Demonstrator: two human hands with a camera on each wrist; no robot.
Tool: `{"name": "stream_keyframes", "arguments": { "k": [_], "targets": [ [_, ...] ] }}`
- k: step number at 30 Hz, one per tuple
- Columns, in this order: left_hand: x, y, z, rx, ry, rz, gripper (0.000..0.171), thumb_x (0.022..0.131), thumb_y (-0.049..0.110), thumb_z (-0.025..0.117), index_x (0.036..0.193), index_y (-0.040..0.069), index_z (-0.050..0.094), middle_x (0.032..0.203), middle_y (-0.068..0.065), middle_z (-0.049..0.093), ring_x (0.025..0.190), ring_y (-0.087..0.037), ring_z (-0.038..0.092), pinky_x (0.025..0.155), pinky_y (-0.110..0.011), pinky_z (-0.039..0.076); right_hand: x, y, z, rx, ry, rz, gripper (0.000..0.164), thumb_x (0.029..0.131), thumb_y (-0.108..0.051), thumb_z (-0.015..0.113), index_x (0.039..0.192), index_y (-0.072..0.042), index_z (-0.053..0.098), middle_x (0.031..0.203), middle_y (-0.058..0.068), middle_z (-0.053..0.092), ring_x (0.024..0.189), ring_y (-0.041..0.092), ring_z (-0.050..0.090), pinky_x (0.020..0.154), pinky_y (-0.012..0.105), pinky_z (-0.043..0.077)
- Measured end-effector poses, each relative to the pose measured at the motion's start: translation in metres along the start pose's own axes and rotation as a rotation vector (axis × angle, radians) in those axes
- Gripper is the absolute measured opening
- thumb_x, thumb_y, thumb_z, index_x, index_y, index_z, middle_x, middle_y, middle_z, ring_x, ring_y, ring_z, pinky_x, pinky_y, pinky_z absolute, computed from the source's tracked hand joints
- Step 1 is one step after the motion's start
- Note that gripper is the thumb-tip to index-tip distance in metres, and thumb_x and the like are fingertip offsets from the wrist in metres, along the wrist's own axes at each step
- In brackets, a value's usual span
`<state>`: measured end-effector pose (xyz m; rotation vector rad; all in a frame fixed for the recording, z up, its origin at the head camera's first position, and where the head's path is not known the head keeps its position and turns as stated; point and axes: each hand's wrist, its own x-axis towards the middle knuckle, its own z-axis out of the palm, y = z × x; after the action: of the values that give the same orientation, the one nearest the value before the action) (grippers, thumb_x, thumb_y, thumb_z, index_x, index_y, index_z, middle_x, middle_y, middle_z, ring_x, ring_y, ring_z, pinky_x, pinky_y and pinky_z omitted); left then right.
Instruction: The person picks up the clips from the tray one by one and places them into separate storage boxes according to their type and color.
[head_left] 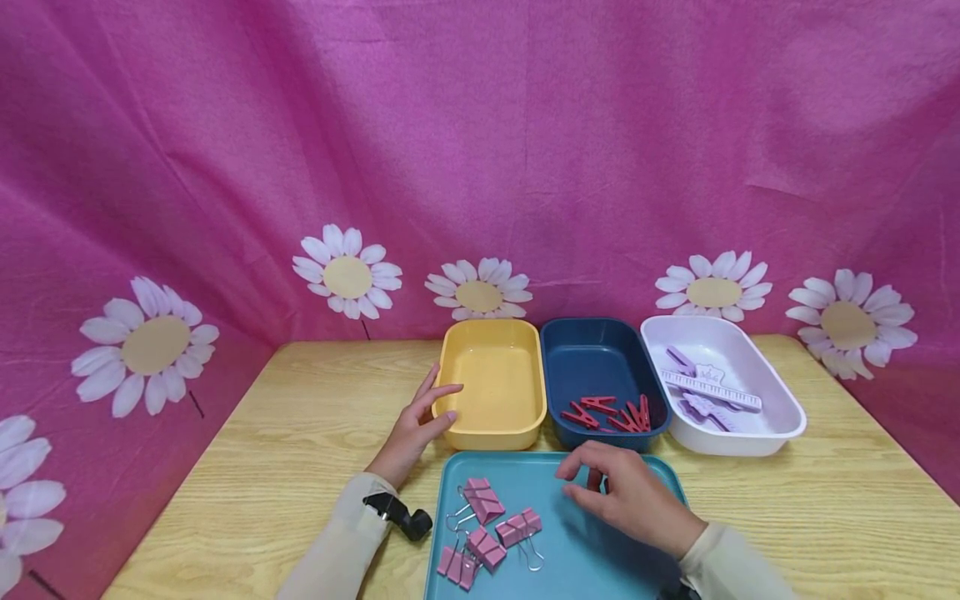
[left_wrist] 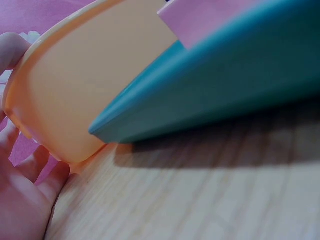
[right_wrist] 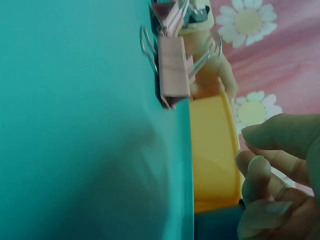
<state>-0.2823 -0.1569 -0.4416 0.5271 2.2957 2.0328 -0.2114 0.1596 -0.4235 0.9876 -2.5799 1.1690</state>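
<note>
My left hand (head_left: pixel 408 429) rests at the left side of a yellow bin (head_left: pixel 531 432), two fingertips over its rim and other fingers along the outer wall. In the left wrist view, fingers (left_wrist: pixel 37 172) lie close against that wall. Over the teal tray (head_left: pixel 570 575) hovers my right hand (head_left: pixel 630 496), fingers loosely bent with nothing between them. Several pink binder clips (head_left: pixel 519 527) lie grouped on the tray's left half, some with wire handles spread. The right wrist view shows a binder clip (right_wrist: pixel 172 67) near the tray's edge.
Beside the yellow bin stands a navy bin (head_left: pixel 600 329) holding several red clothespins (head_left: pixel 598 404). A white bin (head_left: pixel 787 417) at the right contains purple items, among them a strip with a piano-key pattern (head_left: pixel 712 390). Behind the wooden table (head_left: pixel 300 450) hangs a pink flowered cloth (head_left: pixel 525 125).
</note>
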Motion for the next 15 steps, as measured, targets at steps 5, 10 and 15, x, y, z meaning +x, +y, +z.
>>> {"name": "stream_keyframes", "arguments": {
  "k": [5,10,15],
  "targets": [
    [0.0,0.001,0.0,-0.001,0.005,-0.015,0.042,0.095,0.017,0.061,0.136,0.011,0.054,0.162,0.005,0.006,0.147,-0.015,0.004,0.118,-0.035,0.014,-0.002,-0.009,0.006,0.022,-0.087,-0.034,0.014,0.085,-0.013,0.073,0.095,-0.021,0.068,0.091,-0.006,0.066,0.067,0.0,0.053,0.057,0.023,0.049],
    [0.0,0.003,0.001,0.004,0.013,-0.027,0.042,0.095,0.018,0.061,0.136,0.012,0.055,0.162,0.007,0.007,0.147,-0.014,0.004,0.118,-0.035,0.014,-0.004,-0.017,0.01,0.096,-0.209,-0.046,0.011,0.088,-0.017,0.071,0.098,-0.022,0.068,0.093,-0.008,0.066,0.069,0.001,0.054,0.06,0.022,0.05],
    [-0.001,0.003,0.001,0.011,0.018,-0.035,0.042,0.095,0.018,0.062,0.136,0.013,0.055,0.162,0.007,0.007,0.147,-0.014,0.004,0.118,-0.036,0.015,-0.005,-0.022,0.015,0.135,-0.293,-0.017,0.012,0.089,-0.02,0.07,0.101,-0.025,0.069,0.095,-0.012,0.065,0.072,0.002,0.055,0.063,0.021,0.051]
  ]
}}
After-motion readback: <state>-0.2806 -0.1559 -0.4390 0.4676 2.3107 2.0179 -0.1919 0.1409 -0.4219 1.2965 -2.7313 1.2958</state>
